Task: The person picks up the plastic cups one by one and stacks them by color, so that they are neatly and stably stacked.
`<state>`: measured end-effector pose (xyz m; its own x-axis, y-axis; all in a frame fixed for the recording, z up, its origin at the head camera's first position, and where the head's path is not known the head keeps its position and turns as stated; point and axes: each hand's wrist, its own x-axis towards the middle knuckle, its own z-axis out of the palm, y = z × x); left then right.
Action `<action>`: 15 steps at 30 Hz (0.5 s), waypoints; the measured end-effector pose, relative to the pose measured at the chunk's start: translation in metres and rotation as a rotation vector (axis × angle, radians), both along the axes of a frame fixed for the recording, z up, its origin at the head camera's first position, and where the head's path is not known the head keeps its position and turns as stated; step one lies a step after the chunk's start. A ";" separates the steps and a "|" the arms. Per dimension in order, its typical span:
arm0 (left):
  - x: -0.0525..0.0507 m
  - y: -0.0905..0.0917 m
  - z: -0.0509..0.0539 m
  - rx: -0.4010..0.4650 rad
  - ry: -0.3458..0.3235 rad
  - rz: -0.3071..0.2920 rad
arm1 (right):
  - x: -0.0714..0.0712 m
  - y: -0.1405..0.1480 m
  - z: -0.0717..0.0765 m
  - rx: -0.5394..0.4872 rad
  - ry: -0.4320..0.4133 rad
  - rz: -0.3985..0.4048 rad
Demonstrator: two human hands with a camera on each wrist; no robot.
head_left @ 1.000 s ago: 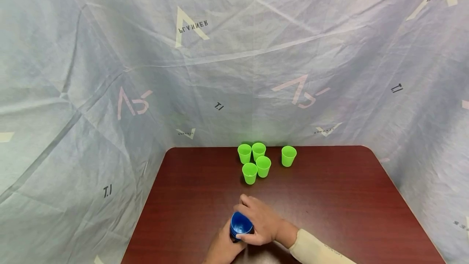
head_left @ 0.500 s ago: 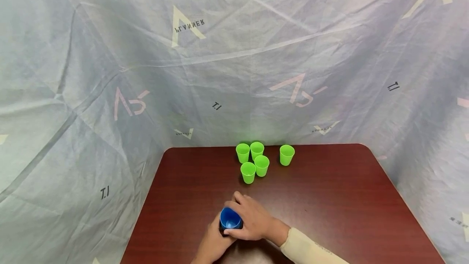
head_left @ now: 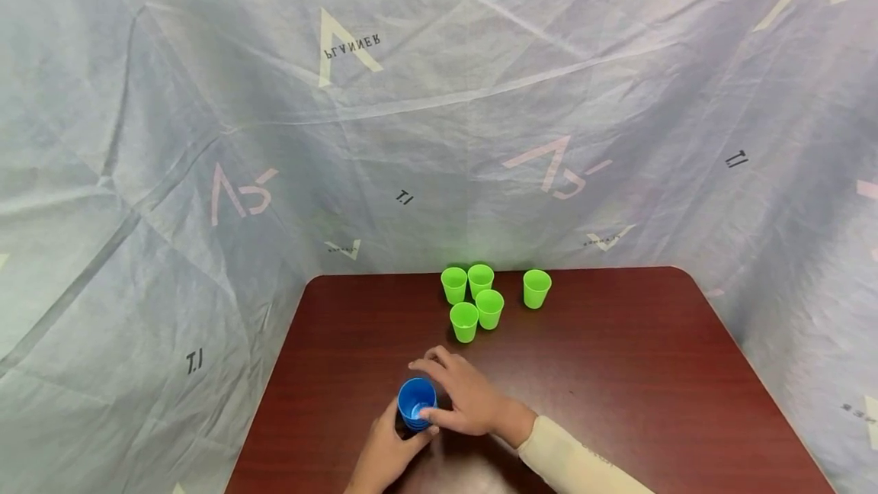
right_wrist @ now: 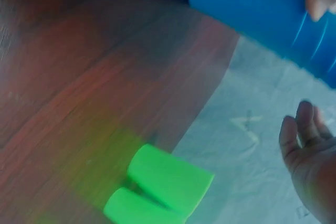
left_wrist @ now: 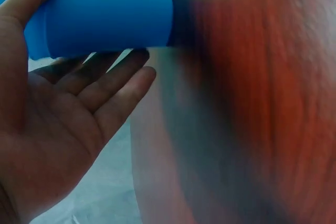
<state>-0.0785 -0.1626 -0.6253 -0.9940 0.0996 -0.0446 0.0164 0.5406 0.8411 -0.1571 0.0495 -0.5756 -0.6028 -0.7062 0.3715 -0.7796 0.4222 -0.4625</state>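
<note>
cup stack [head_left: 414, 404] before four cups [head_left: 489, 312] on the table [head_left: 617, 380], lone cup [head_left: 536, 292] at right

1. Head view: evenly and softly lit; cloth [head_left: 439, 158] brightly rendered, slightly blurred towards the right edge.
2. Pale glare is reflected from the table [head_left: 652, 372] near the bottom edge.
3. Wrist views: dimmer; table smeared by blur; dark shadow noted at the base of the blue cups [left_wrist: 113, 17].
4. Right wrist: green tint thrown onto the table by green cups [right_wrist: 170, 179].

Left hand [head_left: 386, 447], right hand [head_left: 472, 399] flank blue stacked cups [head_left: 413, 396]; five green cups [head_left: 489, 311] beyond.
</note>
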 end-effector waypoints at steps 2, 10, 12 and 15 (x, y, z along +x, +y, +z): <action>0.000 -0.002 -0.002 0.011 -0.027 0.002 | -0.008 0.005 0.001 -0.040 0.008 0.012; 0.005 -0.008 -0.009 -0.037 -0.082 0.002 | -0.034 0.026 0.001 -0.046 0.053 -0.052; 0.008 -0.010 -0.010 -0.022 -0.101 0.007 | -0.040 0.030 0.000 -0.036 0.050 -0.079; 0.013 -0.013 -0.013 -0.014 -0.123 0.019 | -0.048 0.033 -0.002 -0.032 0.013 -0.110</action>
<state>-0.0654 -0.1756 -0.6378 -0.9826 0.0793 -0.1679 -0.0971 0.5512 0.8287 -0.2055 0.0825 -0.5775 -0.6706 -0.6240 0.4012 -0.7358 0.4905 -0.4669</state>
